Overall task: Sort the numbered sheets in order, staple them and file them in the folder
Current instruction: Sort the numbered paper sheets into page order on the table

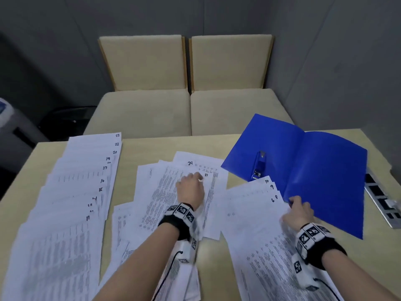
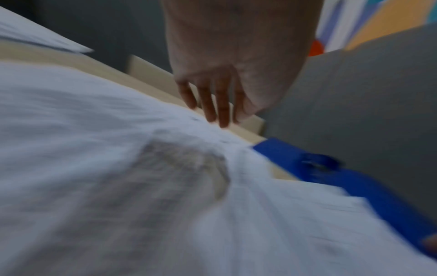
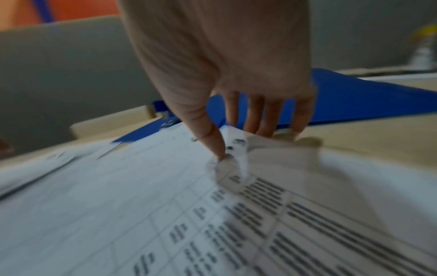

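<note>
Numbered white sheets lie in three groups on the beige table (image 1: 128, 161). A fan (image 1: 82, 192) on the left shows 11 up to 23. A loose middle pile (image 1: 160, 192) shows 24 and 21. A right fan (image 1: 253, 205) shows 10, 9, 8 and 6. My left hand (image 1: 192, 181) (image 2: 212, 117) presses straight fingers on the middle pile beside the 21. My right hand (image 1: 293, 203) (image 3: 238, 143) pinches the lifted right corner of a sheet in the right fan, thumb on top. The blue folder (image 1: 314, 170) (image 3: 354, 97) lies open at the right, with a blue stapler (image 1: 259, 166) (image 2: 316, 162) on its left flap.
Two beige chairs (image 1: 186, 105) stand pushed against the table's far edge. A grey strip with black squares (image 1: 382, 200) lies at the table's right edge beside the folder. Bare tabletop shows between the left fan and the middle pile.
</note>
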The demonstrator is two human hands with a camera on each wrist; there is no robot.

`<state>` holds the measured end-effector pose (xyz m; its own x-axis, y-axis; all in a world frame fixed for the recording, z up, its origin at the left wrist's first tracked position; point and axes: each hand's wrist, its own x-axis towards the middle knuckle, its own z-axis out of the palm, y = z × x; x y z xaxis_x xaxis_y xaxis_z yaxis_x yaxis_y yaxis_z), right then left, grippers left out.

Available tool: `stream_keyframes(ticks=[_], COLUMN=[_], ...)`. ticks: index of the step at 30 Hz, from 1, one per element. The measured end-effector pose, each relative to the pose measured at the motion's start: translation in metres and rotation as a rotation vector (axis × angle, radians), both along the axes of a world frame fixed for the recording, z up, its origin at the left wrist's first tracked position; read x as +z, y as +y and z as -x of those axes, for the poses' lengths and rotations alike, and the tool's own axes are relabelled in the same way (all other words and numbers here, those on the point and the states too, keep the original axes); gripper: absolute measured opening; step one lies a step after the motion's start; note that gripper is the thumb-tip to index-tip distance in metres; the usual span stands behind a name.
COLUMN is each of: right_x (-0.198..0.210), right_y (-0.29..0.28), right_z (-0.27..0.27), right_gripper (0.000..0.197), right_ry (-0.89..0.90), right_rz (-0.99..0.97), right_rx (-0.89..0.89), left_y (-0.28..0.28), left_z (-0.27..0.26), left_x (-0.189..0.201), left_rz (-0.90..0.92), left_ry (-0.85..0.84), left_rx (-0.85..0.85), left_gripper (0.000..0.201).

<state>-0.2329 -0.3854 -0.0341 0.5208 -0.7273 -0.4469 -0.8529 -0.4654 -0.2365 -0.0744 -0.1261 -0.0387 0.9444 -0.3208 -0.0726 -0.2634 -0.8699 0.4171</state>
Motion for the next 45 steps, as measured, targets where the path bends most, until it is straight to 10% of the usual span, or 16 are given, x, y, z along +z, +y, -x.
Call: stream_keyframes(ticks=[4, 10, 15, 22, 28, 45], right_x=[0.014, 0.002, -0.015, -0.016, -0.017, -0.009], right_y=[0.047, 0.133, 0.172, 0.192, 0.225, 0.159], right_z=[-0.034, -0.078, -0.089, -0.090, -0.093, -0.106], right_gripper=[0.041, 0.027, 0.030, 0.016, 0.096, 0.044], right_ry=[-0.148, -0.274, -0.247, -0.160, 0.059, -0.301], right_rz=[0.067, -0.409, -0.622, -0.442, -0.243, -0.406], right_rx=[0.171, 0.297, 0.013, 0.089, 0.273, -0.014], left_y=[0.079, 0.116, 0.120, 0.160, 0.230, 0.293], left_z=[-0.015, -0.021, -0.032, -0.046, -0.059, -0.055], left_x=[-0.013, -0.016, -0.007, 0.016, 0.032, 0.019], left_rz=[-0.248, -0.270, 0.018, 0.540, 0.623, 0.712], left_ry=[0.119, 0.282, 0.408, 0.224, 0.026, 0.150], left_rx=[0.402, 0.512, 0.525, 0.511, 0.581, 0.718], left_gripper=[0.070, 0.108, 0.085, 0.011, 0.013, 0.011])
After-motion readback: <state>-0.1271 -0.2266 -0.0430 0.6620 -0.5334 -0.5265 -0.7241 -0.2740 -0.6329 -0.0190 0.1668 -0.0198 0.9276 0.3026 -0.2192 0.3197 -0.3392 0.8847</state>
